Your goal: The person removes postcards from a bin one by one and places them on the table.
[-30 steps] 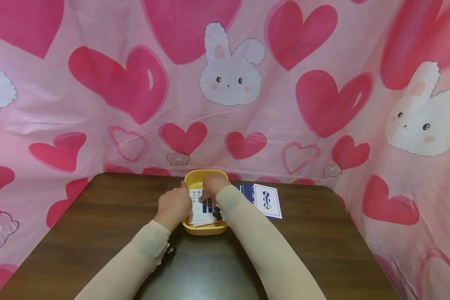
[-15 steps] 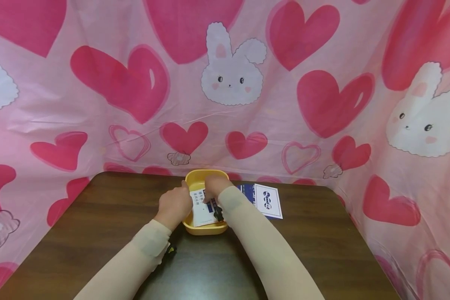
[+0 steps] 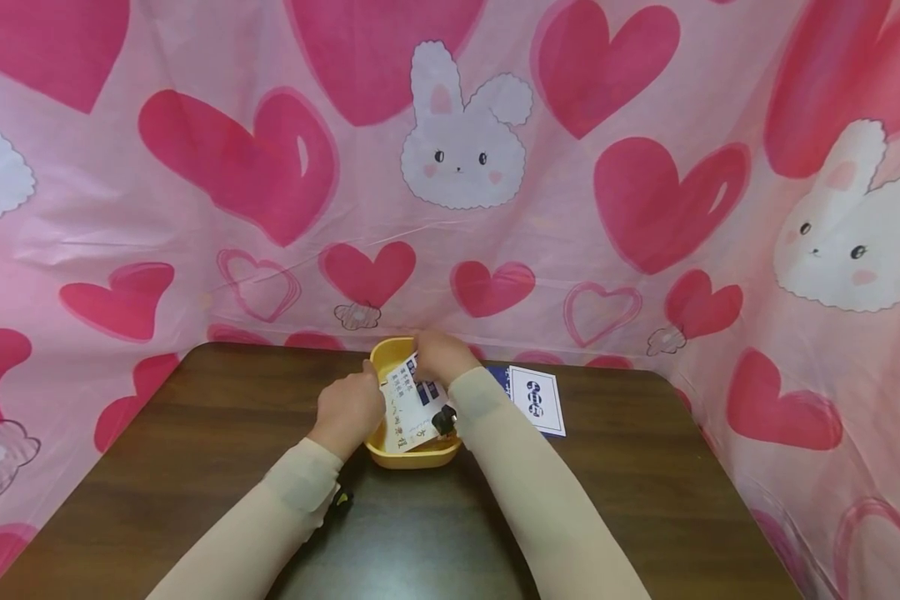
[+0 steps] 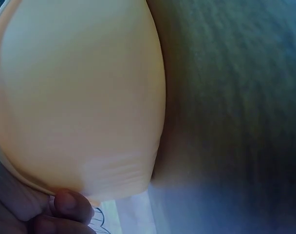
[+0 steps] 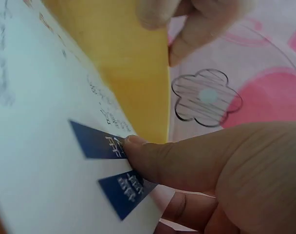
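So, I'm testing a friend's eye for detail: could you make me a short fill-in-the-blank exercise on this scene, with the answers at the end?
1. The left hand grips the rim of a tub coloured ____.
2. The right hand pinches a white card whose printed blocks are ____.
3. In the head view, a second card lies to the ____ of the tub.
4. The animals printed on the pink curtain are ____.

Missing words: yellow; blue; right; rabbits.
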A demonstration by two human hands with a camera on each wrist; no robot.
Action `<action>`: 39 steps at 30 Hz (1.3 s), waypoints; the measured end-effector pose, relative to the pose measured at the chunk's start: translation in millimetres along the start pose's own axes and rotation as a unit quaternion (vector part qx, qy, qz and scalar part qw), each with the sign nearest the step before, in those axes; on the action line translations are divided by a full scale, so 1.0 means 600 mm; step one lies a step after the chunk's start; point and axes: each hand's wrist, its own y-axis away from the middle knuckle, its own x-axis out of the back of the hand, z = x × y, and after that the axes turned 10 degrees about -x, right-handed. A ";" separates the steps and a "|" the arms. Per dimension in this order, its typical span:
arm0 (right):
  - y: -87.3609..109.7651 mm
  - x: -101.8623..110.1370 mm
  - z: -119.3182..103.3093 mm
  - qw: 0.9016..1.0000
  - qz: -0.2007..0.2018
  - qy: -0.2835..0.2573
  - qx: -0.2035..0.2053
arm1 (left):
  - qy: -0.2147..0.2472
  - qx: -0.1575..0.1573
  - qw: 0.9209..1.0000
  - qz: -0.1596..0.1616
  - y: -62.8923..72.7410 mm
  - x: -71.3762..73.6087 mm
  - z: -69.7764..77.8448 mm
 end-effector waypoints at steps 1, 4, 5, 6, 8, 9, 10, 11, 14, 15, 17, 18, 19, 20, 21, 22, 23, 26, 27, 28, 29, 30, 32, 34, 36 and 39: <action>0.000 0.004 0.002 1.000 0.006 0.003 0.004 | -0.003 -0.001 1.000 0.002 -0.001 -0.001 0.000; 0.001 0.015 0.010 1.000 0.023 0.004 0.012 | -0.010 -0.002 1.000 0.006 -0.001 -0.002 0.002; 0.002 0.019 0.012 0.999 0.029 0.003 0.014 | -0.012 -0.003 1.000 0.006 -0.001 -0.002 0.002; 0.002 0.022 0.015 0.999 0.034 -0.004 0.014 | -0.013 -0.003 1.000 0.007 -0.001 -0.002 0.003; 0.001 0.028 0.022 0.999 0.042 -0.007 0.019 | -0.014 -0.002 1.000 0.008 0.000 -0.003 0.003; 0.000 0.031 0.025 0.999 0.042 -0.012 0.020 | -0.014 -0.001 1.000 0.007 0.000 -0.003 0.003; -0.001 0.034 0.029 0.999 0.040 -0.018 0.020 | -0.015 -0.001 1.000 0.007 0.000 -0.003 0.003; -0.002 0.037 0.032 0.999 0.038 -0.022 0.024 | -0.014 0.000 1.000 0.007 0.000 -0.003 0.003; -0.007 0.045 0.045 0.998 0.021 -0.044 0.034 | -0.012 0.000 1.000 0.005 0.001 -0.002 0.002; -0.008 0.048 0.050 0.998 0.015 -0.055 0.037 | -0.013 0.000 1.000 0.005 0.001 -0.002 0.002; -0.009 0.055 0.057 0.996 0.008 -0.074 0.043 | -0.013 0.002 1.000 0.004 0.001 -0.001 0.001; -0.009 0.057 0.061 0.995 0.003 -0.084 0.045 | -0.015 0.003 1.000 0.004 0.001 -0.001 0.001; -0.009 0.060 0.065 0.995 -0.001 -0.095 0.044 | -0.016 0.003 1.000 0.005 0.001 -0.001 0.001; -0.008 0.063 0.069 0.994 -0.002 -0.103 0.045 | -0.016 0.004 1.000 0.004 0.001 -0.001 0.001; -0.007 0.066 0.074 0.993 -0.003 -0.109 0.046 | -0.016 0.004 1.000 0.004 0.001 0.000 0.001; -0.007 0.069 0.079 0.992 -0.004 -0.118 0.046 | -0.016 0.004 1.000 0.003 0.001 0.000 0.002; -0.007 0.071 0.085 0.991 -0.003 -0.127 0.046 | -0.016 0.003 1.000 0.002 0.000 0.000 0.002; -0.004 0.079 0.105 0.985 -0.003 -0.164 0.048 | -0.014 0.002 1.000 0.003 0.000 -0.001 0.004; -0.003 0.082 0.113 0.982 -0.004 -0.179 0.051 | -0.014 0.002 1.000 0.003 0.000 0.000 0.004; -0.002 0.085 0.120 0.980 -0.004 -0.192 0.050 | -0.015 0.002 1.000 0.005 0.001 0.000 0.004; -0.001 0.088 0.127 0.979 -0.004 -0.200 0.049 | -0.015 0.002 1.000 0.008 0.001 0.000 0.004; 0.001 0.091 0.135 0.977 -0.005 -0.210 0.046 | -0.015 0.001 1.000 0.010 0.002 0.001 0.004; 0.004 0.098 0.151 0.974 -0.002 -0.223 0.041 | -0.015 0.000 1.000 0.011 0.002 0.001 0.005; 0.005 0.105 0.166 0.972 0.004 -0.231 0.036 | -0.015 -0.001 1.000 0.012 0.001 0.000 0.005; 0.007 0.112 0.180 0.971 0.011 -0.236 0.034 | -0.013 0.000 1.000 0.010 0.000 0.000 0.004; 0.009 0.123 0.203 0.970 0.018 -0.242 0.030 | -0.011 0.002 1.000 0.008 -0.001 -0.002 0.004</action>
